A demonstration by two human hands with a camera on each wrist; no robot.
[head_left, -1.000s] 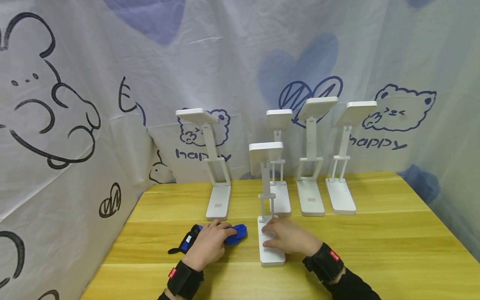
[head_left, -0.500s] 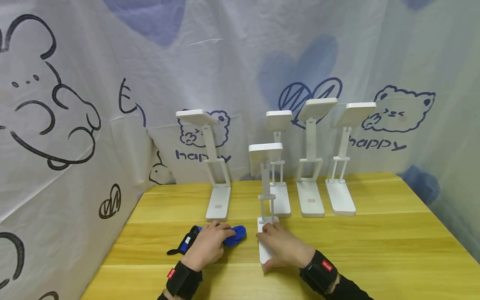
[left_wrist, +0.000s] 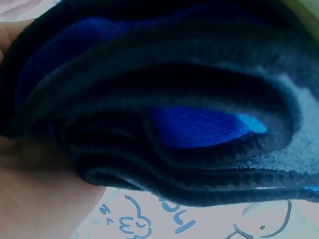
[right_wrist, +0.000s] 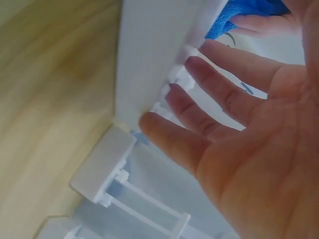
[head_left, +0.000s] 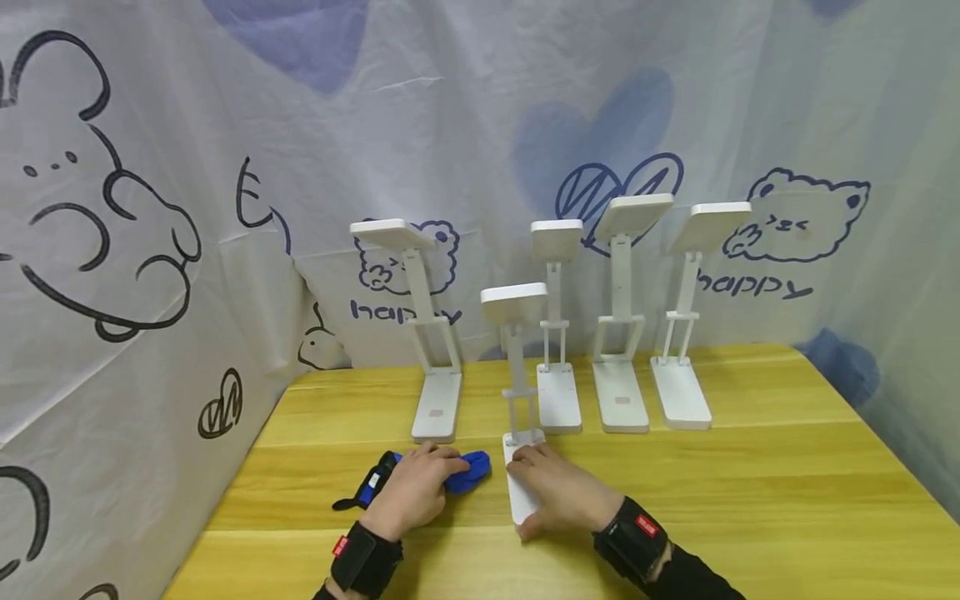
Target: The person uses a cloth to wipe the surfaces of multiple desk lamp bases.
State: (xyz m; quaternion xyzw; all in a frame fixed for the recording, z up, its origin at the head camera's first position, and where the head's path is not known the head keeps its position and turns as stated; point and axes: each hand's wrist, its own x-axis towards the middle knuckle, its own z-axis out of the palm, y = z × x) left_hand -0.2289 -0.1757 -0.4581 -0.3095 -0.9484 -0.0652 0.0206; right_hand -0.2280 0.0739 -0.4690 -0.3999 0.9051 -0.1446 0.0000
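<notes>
My left hand [head_left: 418, 487] holds a bunched blue cloth [head_left: 472, 473] with black edging on the table, left of centre. In the left wrist view the folds of the blue cloth [left_wrist: 199, 127] nearly fill the picture, the hand at their left. My right hand [head_left: 566, 492] grips the base of the nearest white folding phone stand [head_left: 517, 496], fingers over the base, thumb at its front end. The stand is upright, its plate [head_left: 513, 307] raised. From the right wrist, the fingertips [right_wrist: 152, 119] lie along the edge of the base.
Several similar white phone stands are in a row behind: one at left [head_left: 437, 408], one just behind the held one [head_left: 559, 404], others to the right [head_left: 681, 396]. A printed curtain [head_left: 465, 100] hangs behind the wooden table [head_left: 750, 517].
My right hand has shifted from the right part of the base to a wider hold with the thumb at its front end. The stand has slid left and turned slightly. My left hand stays nearly still.
</notes>
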